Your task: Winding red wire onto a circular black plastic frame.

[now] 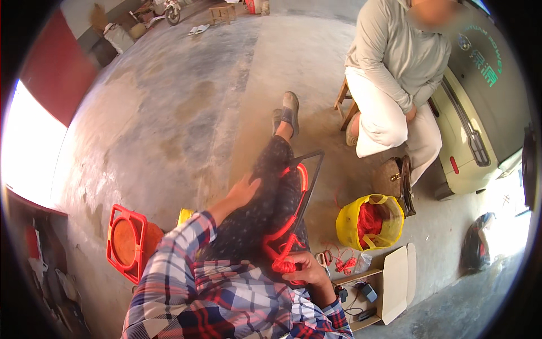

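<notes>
Across my lap lies a thin dark frame, partly wrapped with red cord. My right hand is closed at its near end, with fingers around a thick coil of red cord. My left hand rests beside my dark speckled trouser leg, its fingers stretched out and nothing in them. Close to my right hand, scissors and a loose tangle of red cord lie on the floor.
A yellow bucket holding red cord stands at right, above an open cardboard box with small devices and cables. A red plastic stool is at left. Another person sits on a wooden stool beside a brown bag and a vehicle.
</notes>
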Tool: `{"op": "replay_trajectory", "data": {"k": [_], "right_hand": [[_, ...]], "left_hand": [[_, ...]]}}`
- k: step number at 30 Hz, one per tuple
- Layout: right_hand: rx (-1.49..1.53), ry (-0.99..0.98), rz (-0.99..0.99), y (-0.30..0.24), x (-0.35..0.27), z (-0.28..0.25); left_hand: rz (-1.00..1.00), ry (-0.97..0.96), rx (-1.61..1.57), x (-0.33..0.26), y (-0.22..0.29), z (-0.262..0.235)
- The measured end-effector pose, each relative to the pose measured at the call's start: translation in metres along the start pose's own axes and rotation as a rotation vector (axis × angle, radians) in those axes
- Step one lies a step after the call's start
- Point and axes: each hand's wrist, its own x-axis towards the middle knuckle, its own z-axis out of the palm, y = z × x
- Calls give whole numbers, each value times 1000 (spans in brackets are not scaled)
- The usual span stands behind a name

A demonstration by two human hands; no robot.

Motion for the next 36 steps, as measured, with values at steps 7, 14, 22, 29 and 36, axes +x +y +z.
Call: {"op": "replay_trajectory", "data": {"k": [7, 14, 22, 29, 36], "right_hand": [[-2, -31, 50, 0, 0, 2], [4, 70, 64, 0, 0, 10], [-32, 112, 44, 6, 0, 11], [-66, 156, 20, 11, -1, 10], [-67, 179, -1, 8, -2, 13]], "left_hand": [[-53, -22, 303, -36, 52, -12], [-70, -30, 211, -28, 35, -15], [-70, -25, 180, -32, 39, -18], [-67, -14, 213, -29, 38, -15], [-77, 2, 224, -30, 42, -15]]}}
